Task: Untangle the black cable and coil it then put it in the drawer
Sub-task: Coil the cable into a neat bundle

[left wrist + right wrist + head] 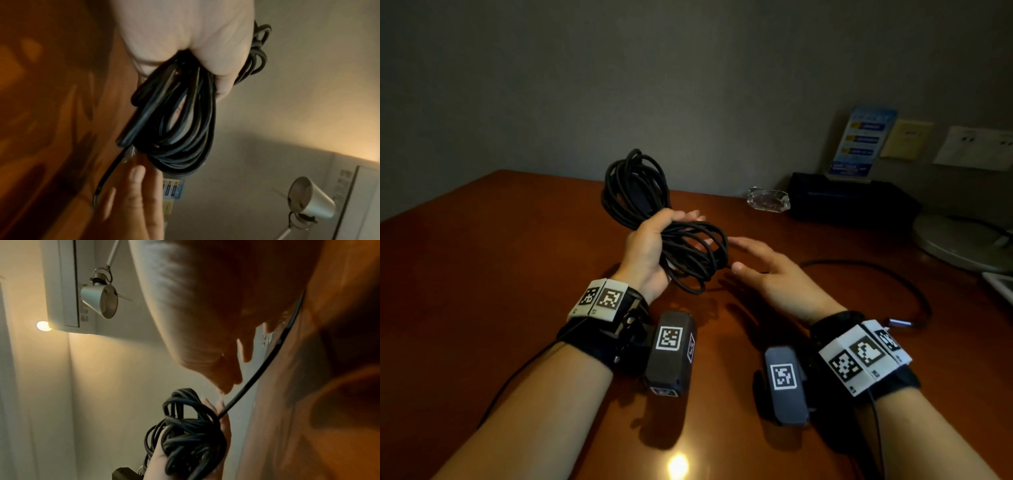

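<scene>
**Cable bundle held in my left hand, right hand free beside it**

The reddish-brown polished wooden desk [500, 274] fills the lower part of the head view, with a grey wall behind it. At its far right edge sit a flat black rectangular box [852, 202], the round grey metal base of a desk lamp [959, 243] and a small clear glass block [768, 199]. The lamp's conical metal shade [99, 302] shows in the right wrist view.

The long black round-sheathed cable [654, 219] is gathered into a loose bundle of many loops, raised above the desk near its middle. The loops stand out above and below my fist. One strand leaves the bundle, runs right across the desk surface in a wide curve and ends in a small metallic plug [900, 322] lying flat on the wood near my right wrist.

My left hand [645, 253] grips the bundle at its waist, fingers and thumb curled round the grouped strands, palm turned towards the right.

My right hand [774, 274] is just beside the bundle, apart from it, palm facing left. Its fingers are straight and lie close together, thumb set slightly apart, holding nothing. Its fingertips [137, 175] point at the lower loops
</scene>
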Demonstrator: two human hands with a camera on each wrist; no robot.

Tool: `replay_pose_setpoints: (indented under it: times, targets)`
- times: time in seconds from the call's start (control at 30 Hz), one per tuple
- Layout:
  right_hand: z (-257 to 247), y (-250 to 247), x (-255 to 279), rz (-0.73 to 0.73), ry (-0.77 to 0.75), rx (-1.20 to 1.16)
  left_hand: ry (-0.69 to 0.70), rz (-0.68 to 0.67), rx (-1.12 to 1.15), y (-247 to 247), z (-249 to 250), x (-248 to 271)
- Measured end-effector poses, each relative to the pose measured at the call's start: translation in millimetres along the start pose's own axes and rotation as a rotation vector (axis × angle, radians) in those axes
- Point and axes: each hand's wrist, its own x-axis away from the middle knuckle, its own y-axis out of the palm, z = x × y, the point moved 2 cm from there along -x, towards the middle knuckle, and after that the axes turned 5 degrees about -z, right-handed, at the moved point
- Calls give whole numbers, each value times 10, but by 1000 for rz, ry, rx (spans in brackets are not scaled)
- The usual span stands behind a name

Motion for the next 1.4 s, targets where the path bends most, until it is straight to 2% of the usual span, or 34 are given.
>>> replay_pose_setpoints:
  times: [0.1, 0.23, 0.3, 0.5, 0.67, 1.0, 1.17, 1.3, 1.4]
  targets:
    - [10, 59, 25, -70, 46, -71, -49, -78, 29, 32, -3, 6]
    - [-39, 17, 94, -22, 15, -268, -71, -138, 36, -37, 31, -28]
    - [-35, -16, 100, 13, -28, -227, -61, -175, 2, -74, 48, -37]
    - [19, -80, 122, 98, -32, -244, 24, -138, 34, -135, 130, -14]
    - [43, -100, 98, 181, -51, -247, 22, -112, 32, -145, 164, 8]
    - [49, -88, 98, 155, -24, -220, 56, -140, -54, -140, 83, -48]
    - [43, -79, 121, 137, -17, -162, 107, 2, -122, -140, 20, -63]
    - [48, -97, 139, 123, 4, -128, 221, 128, -229, -174, 35, -77]
    - [27, -102, 152, 90, 27, -81, 195, 87, -257, -179, 18, -87]
